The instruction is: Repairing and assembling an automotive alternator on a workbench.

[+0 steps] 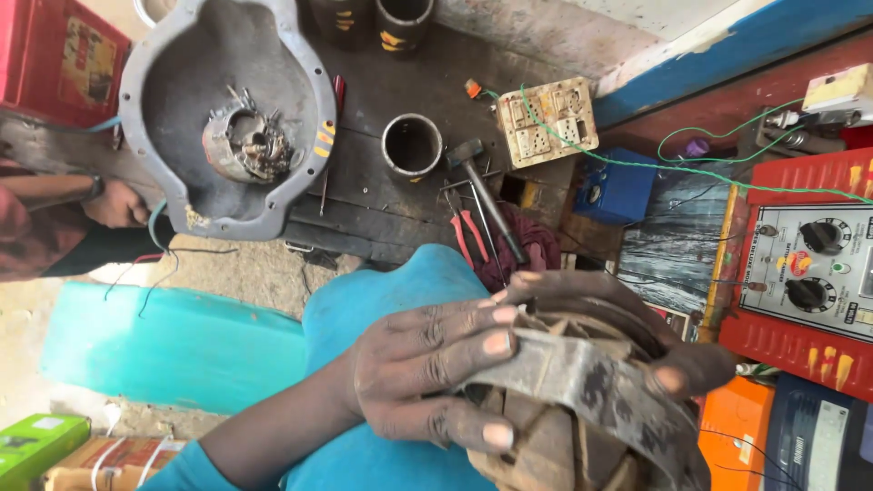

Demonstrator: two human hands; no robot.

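My left hand [427, 373] grips the near side of a round, grimy motor stator [582, 400], its fingers laid across the dull metal ring. Brown paper insulation fills the stator's slots. My right hand [637, 314] wraps over the far rim, with its thumb [687, 371] pressed on the right side. The stator rests above my blue-clad knee [382, 291]. Its lower part runs out of the frame.
On the dark bench lie a grey metal end cover [182, 64] holding a wound coil [247, 144], a steel ring [412, 145], a hammer [486, 195], red-handled pliers [468, 235] and a socket board [546, 118] with green wire. A red control panel [809, 264] stands at the right. Another person's hand [114, 205] is at the left.
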